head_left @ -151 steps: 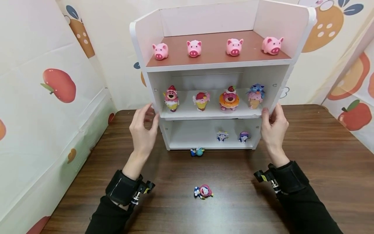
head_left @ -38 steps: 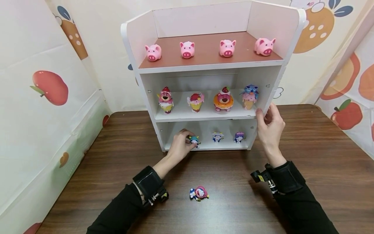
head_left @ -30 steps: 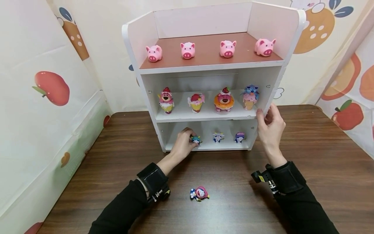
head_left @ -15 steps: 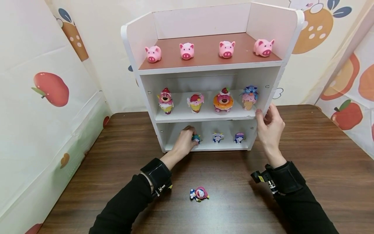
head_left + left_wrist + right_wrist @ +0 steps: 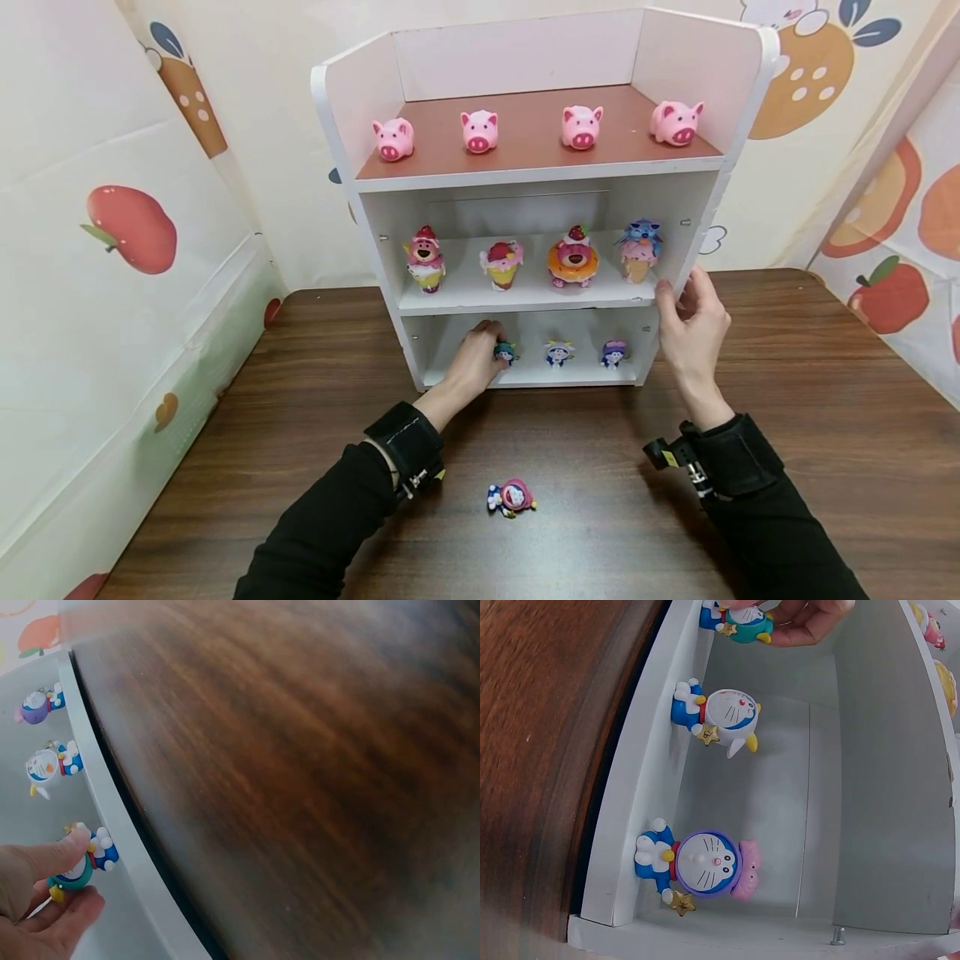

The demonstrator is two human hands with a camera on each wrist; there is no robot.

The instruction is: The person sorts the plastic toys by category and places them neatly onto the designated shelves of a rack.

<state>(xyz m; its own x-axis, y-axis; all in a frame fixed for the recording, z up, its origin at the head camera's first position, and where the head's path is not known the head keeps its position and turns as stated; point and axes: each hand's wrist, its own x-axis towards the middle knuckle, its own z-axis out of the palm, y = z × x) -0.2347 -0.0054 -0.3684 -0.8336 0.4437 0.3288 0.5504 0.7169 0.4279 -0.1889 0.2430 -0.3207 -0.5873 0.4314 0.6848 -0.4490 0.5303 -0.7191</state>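
My left hand (image 5: 474, 358) pinches a small Doraemon figurine with a teal hood (image 5: 507, 352) between thumb and fingers, upright at the left part of the bottom shelf. The left wrist view shows the thumb (image 5: 56, 856) across its front. Two more Doraemon figurines stand to its right: a white-hooded one (image 5: 731, 716) and a purple-hooded one (image 5: 707, 861). My right hand (image 5: 693, 333) grips the right side panel of the white display shelf (image 5: 525, 177), thumb at the front edge. A pink-hooded figurine (image 5: 512, 497) lies on the table before the shelf.
Several pink toy pigs (image 5: 480, 132) line the brown top board. On the middle shelf stand several dessert-themed figurines, including a bear in an orange ring (image 5: 573, 260). The wooden table (image 5: 600, 533) meets fruit-patterned walls (image 5: 112, 333) behind and at the sides.
My left hand has left the shelf's left side and taken the teal-hooded figurine from the front of the shelf onto the bottom board, lately shifting it slightly right. My right hand has stayed put.
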